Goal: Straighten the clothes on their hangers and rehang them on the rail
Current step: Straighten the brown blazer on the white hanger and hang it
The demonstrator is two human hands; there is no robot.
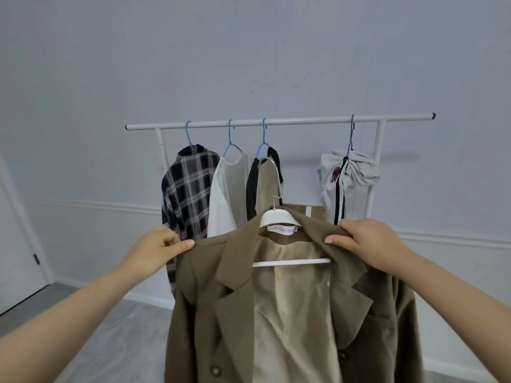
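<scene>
One rail [279, 122] carries four hanging garments on four hangers, a fifth garment, a brown jacket [226, 299], sits on one white hanger [279, 217], and two hands.

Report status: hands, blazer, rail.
Left hand and right hand pinch brown blazer at its shoulders. Blazer on white hanger, off the rail. Open gap between tan top and grey garment.
</scene>
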